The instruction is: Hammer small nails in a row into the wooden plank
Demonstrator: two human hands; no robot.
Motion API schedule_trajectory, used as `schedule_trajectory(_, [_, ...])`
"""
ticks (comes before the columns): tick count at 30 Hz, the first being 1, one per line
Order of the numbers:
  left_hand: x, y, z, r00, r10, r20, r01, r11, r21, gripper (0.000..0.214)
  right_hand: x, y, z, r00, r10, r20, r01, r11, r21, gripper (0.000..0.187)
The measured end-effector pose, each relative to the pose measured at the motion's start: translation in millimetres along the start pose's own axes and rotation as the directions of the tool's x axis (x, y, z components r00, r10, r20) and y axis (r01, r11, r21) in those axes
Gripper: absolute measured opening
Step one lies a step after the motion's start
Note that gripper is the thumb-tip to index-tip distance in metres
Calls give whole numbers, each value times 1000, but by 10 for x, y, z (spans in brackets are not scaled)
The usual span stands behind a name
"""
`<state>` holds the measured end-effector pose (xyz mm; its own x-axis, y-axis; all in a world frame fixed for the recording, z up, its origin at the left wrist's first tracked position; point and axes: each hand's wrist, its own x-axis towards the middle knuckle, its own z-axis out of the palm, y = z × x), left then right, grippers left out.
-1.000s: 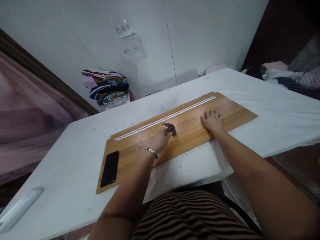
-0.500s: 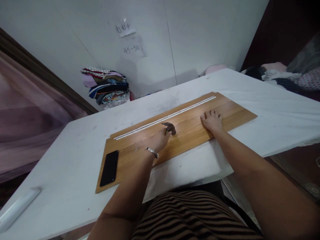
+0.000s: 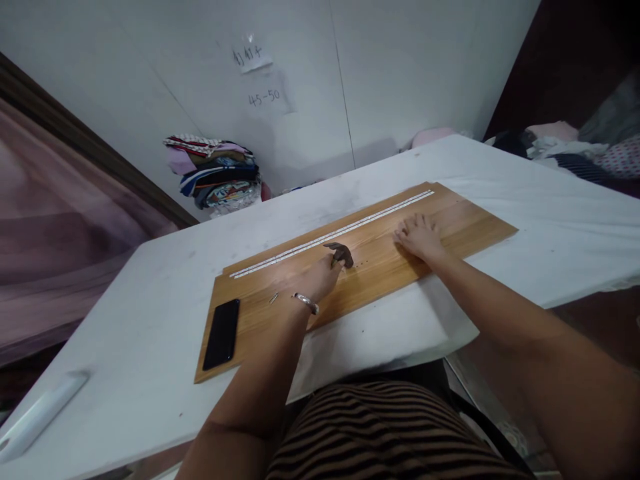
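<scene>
Phone [image 3: 221, 335] flat on left end of wooden board [image 3: 470, 220]. Next, slim metal pieces [image 3: 274, 297], likely nails, lying loose. Left hand [image 3: 320, 279] mid-board, fingers curled round the mostly hidden handle of a hammer [image 3: 342, 255]; head low over the wood, contact unclear. Just right, short row of dark specks [image 3: 361, 264]. Farther right, right hand [image 3: 419, 237] on board, fingers slightly spread. Judged step: hammering; next blow calls for square aim, board steadied.
</scene>
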<state>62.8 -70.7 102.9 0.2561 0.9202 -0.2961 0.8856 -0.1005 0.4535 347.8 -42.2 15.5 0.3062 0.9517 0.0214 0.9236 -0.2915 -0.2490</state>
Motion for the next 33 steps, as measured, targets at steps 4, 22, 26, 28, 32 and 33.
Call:
schedule_trajectory(4, [20, 9, 13, 1000, 3, 3, -3, 1000, 25, 36, -74, -238, 81, 988, -140, 58, 140, 990, 14, 57])
schedule_trajectory(22, [8, 5, 17, 999, -34, -10, 34, 999, 3, 33, -143, -282, 159, 989, -151, 8, 151, 989, -10, 56])
schedule_trajectory(26, [-9, 28, -6, 999, -41, -13, 41, 999, -4, 34, -133, -272, 177, 989, -147, -8, 147, 989, -10, 54])
schedule_trajectory(28, [-13, 40, -3, 999, -39, -17, 39, 999, 14, 34, -131, -272, 182, 989, -146, -12, 146, 989, -7, 53])
schedule_trajectory(32, [-14, 46, 23, 1000, -7, 1, 7, 1000, 18, 33, -127, -272, 185, 989, -148, -6, 148, 989, 4, 52])
schedule_trajectory(33, [-13, 43, 28, 1000, -5, 4, 5, 1000, 9, 33, -126, -272, 184, 989, -148, -5, 148, 989, 5, 52])
